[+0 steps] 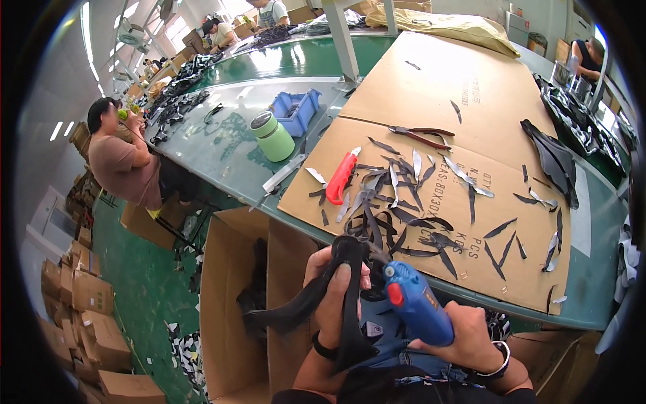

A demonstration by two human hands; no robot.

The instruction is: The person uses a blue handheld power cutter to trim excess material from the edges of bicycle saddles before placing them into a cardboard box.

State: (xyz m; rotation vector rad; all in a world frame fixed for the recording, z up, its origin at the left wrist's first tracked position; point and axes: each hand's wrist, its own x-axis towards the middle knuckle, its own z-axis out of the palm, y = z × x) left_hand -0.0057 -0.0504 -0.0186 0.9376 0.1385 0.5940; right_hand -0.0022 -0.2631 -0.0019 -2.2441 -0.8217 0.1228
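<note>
Head view, and here's the left hand (330, 293) gripping the black piece (348, 254), thumb pressed across it, one long end drooping leftward from the fist. Over to its right, the right hand (465, 335) is wrapped round the blue tool (424, 310), nozzle aimed back at that piece, close in; whether they touch, I can't tell. Just beyond the left hand, dark strips (447, 262) litter the cardboard (498, 161), and past them lie the red cutter (342, 178) and the pliers (402, 130), neither in use.

How far along? Plenty of strips look cut away, so trimming seems well advanced; the piece itself, in hand under the nozzle, looks unfinished. Further right, the black panel (553, 165) lies untouched; left of the left hand, the carton (232, 363) has dark stuff inside, too shadowed to judge.
</note>
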